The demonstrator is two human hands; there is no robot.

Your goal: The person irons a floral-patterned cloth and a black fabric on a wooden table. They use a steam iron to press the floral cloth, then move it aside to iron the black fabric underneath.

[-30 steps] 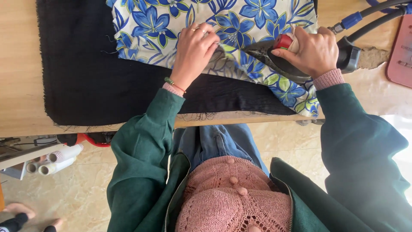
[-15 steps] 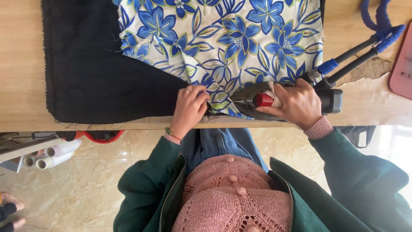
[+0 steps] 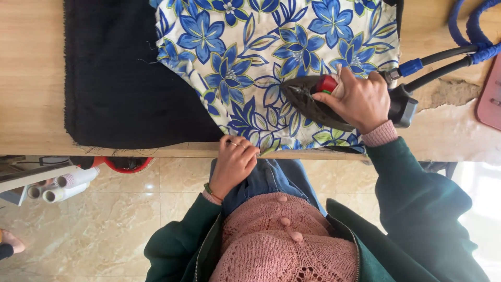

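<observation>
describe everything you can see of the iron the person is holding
The iron is dark, almost black, with a pointed nose aimed toward the picture's left and a red knob near the handle. It lies flat on the blue-flowered fabric, near the table's front edge. The right hand grips its handle from above. At its rear, a blocky black end joins two black hoses with blue fittings that run off to the right.

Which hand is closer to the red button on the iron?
The right hand. It grips the iron, thumb right beside the red button. The left hand is farther away, at the table edge, pinching the flowered fabric's near edge.
</observation>
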